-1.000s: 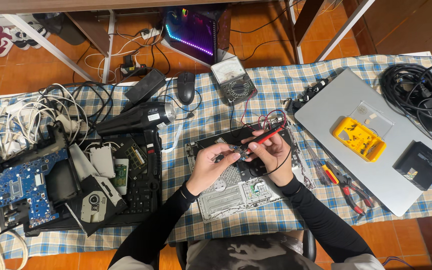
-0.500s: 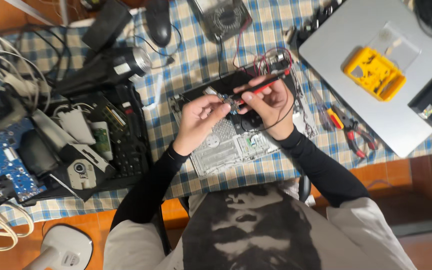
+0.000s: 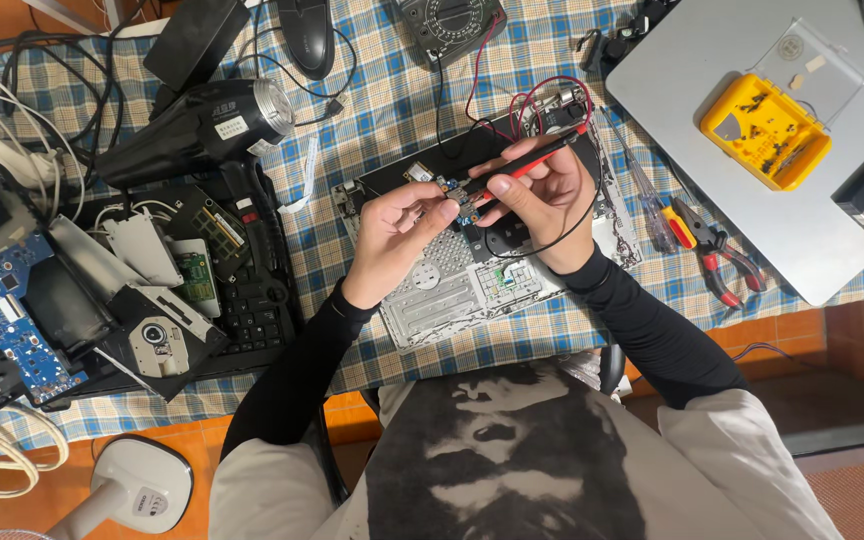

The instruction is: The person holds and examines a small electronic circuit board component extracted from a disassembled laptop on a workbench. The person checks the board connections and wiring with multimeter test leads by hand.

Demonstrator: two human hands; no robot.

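While a small blue circuit board [image 3: 455, 196] is pinched in the left hand [image 3: 392, 235] above the opened laptop chassis [image 3: 472, 275], a red probe [image 3: 532, 160], long axis toward two o'clock, is gripped by the right hand [image 3: 542, 200], its tip meeting the board from three o'clock.

1. Left hand [image 3: 392, 235] and right hand [image 3: 542, 195] meet over the opened grey laptop chassis [image 3: 452, 290]; little room between them.
2. Left of them, a black hot-air gun [image 3: 202, 125] and a stripped black keyboard tray [image 3: 242, 310] block the way.
3. To the right, red-handled pliers [image 3: 717, 255] and a silver laptop lid [image 3: 742, 150] crowd the checked desk [image 3: 372, 110].
4. Red and black leads [image 3: 542, 95] loop behind the hands.
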